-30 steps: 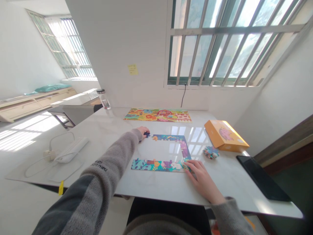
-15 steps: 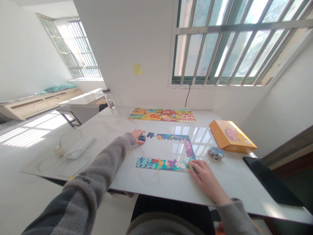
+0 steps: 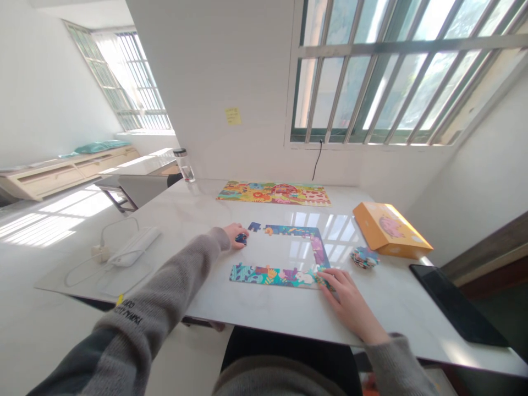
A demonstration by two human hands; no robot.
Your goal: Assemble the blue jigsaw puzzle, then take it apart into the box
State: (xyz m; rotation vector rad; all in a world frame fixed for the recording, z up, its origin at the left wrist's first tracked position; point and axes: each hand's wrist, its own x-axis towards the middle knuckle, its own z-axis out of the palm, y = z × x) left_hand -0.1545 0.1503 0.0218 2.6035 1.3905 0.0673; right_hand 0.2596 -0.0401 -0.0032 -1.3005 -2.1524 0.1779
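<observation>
My left hand (image 3: 236, 235) is closed on a dark blue puzzle piece (image 3: 241, 238), left of the puzzle's top edge. Just beyond it lies a loose dark blue piece (image 3: 254, 226), with a small gap before the joined top strip (image 3: 289, 231). That strip meets a purple right side (image 3: 318, 250), and a teal bottom strip (image 3: 264, 275) runs leftward from the lower right corner. My right hand (image 3: 336, 286) rests over this corner, fingers lying on puzzle pieces; whether it grips one I cannot tell.
A finished farm-animal puzzle (image 3: 274, 193) lies near the wall. At the right are a pile of pieces (image 3: 364, 257), an orange box (image 3: 391, 229) and a black tablet (image 3: 457, 305). A bottle (image 3: 185, 166) and a white power strip (image 3: 134, 247) stand at the left.
My left hand has drawn slightly nearer, with its fingers curled more around the dark piece. The loose blue piece shows more fully. My right hand has stayed in place.
</observation>
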